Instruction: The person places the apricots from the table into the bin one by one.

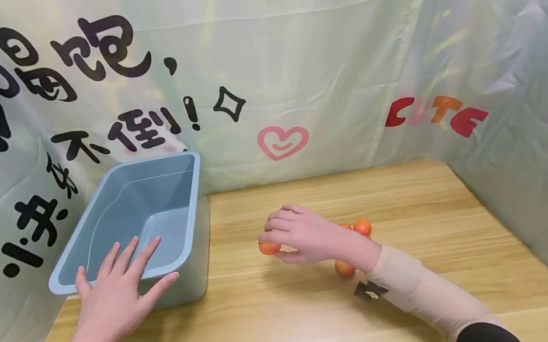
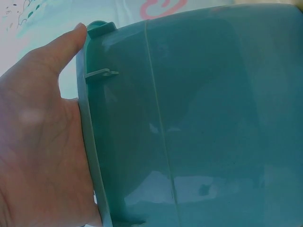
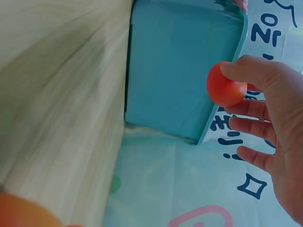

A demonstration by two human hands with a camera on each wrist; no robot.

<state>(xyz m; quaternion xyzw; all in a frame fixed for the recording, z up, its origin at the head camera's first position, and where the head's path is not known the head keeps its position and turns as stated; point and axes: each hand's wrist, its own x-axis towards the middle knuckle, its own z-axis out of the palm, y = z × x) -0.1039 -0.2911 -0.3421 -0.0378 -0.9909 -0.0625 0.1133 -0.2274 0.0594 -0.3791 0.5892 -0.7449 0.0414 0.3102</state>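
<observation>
Between the thumb and fingers of my right hand [image 1: 307,236] is a small red-orange tomato [image 3: 226,85], held above the table to the right of the blue plastic bin [image 1: 193,218]. In the right wrist view the thumb lies along its top, while the lower fingers are spread apart. My left hand [image 1: 115,301] lies over the near rim of the bin, fingers straight and spread; the left wrist view shows it at the rim. Behind and beneath my right wrist are more tomatoes, one [image 1: 362,227] at the back and another [image 1: 344,268] in front, with one partly hidden.
Everything stands on a light wooden table [image 1: 286,323]. A pale printed cloth [image 1: 322,69] rises behind it and along both sides, close to the bin's far end. Dark straps or clips show at both wrists.
</observation>
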